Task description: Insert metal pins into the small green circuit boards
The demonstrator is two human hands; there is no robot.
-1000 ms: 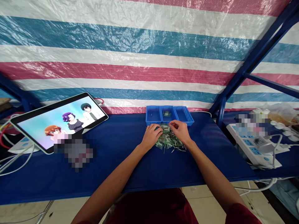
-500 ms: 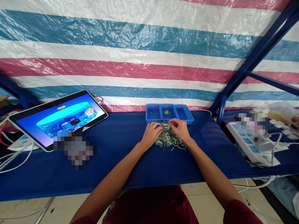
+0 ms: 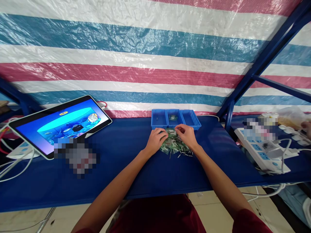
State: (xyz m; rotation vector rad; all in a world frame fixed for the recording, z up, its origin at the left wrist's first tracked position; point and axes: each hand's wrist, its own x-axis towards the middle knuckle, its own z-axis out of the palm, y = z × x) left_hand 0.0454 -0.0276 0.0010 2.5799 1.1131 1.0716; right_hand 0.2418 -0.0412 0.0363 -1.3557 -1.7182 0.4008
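A loose pile (image 3: pixel 173 146) of small green, flat pieces and thin metallic, pin-like pieces lies on the blue tabletop. My left hand (image 3: pixel 155 141) rests at the pile's left side, fingers curved over it and thumb apart, with nothing visibly held. On the right side, my right hand (image 3: pixel 186 135) has thumb and fingertips pinched together above the pile. Whatever is between those fingertips is too small to make out. Just behind the hands stand three joined blue bins. The left bin (image 3: pixel 159 124) holds a tiny piece, the middle bin (image 3: pixel 173 123) some green pieces.
A tablet (image 3: pixel 73 124) with a lit screen leans at the left, a blurred-out patch in front of it. White power strips (image 3: pixel 262 150) with cables sit at the right. Another person's hand (image 3: pixel 306 126) shows at the right edge. Blue frame bars (image 3: pixel 257 69) slant beside the striped sheet.
My left hand's fingers have shifted slightly left, and its thumb has parted from them. My right hand stays pinched in nearly the same place. The view has tilted slightly.
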